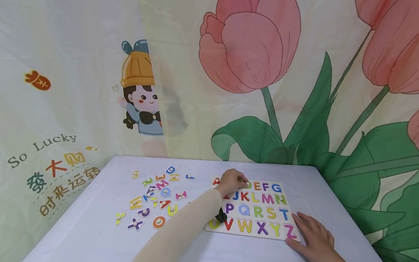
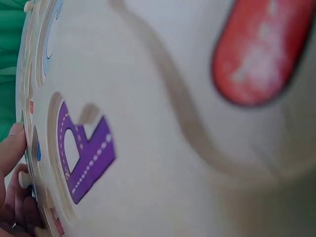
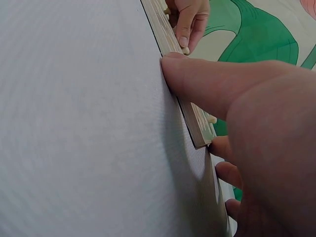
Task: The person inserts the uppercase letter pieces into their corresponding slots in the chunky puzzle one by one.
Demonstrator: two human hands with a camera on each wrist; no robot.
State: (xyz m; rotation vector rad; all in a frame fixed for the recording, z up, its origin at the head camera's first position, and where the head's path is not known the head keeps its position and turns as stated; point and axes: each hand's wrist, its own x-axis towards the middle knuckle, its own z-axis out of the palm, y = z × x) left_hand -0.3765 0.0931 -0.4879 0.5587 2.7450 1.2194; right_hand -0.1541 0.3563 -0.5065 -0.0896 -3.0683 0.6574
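Observation:
In the head view a white alphabet puzzle board point(image 1: 258, 238) lies on the table, with rows of coloured letters. My left hand point(image 1: 233, 182) reaches over its top row, thumb and finger pinching a pale knob at the green letter D point(image 1: 249, 186). Whether that piece is fully seated is hidden by the fingers. The left wrist view shows the hand point(image 2: 12, 185) at the board's far side, with a purple letter P point(image 2: 86, 153) close by. My right hand point(image 1: 312, 236) rests against the lower right corner, its thumb point(image 3: 197, 79) on the front edge and fingers spread along the side.
Loose knobbed letter pieces lie scattered left of the board, among them an orange O point(image 1: 159, 222), a yellow-green Y point(image 1: 120, 218) and a purple X point(image 1: 135, 224). A white cloth covers the table point(image 1: 82, 225). Behind it hangs a curtain point(image 1: 183, 109) printed with tulips.

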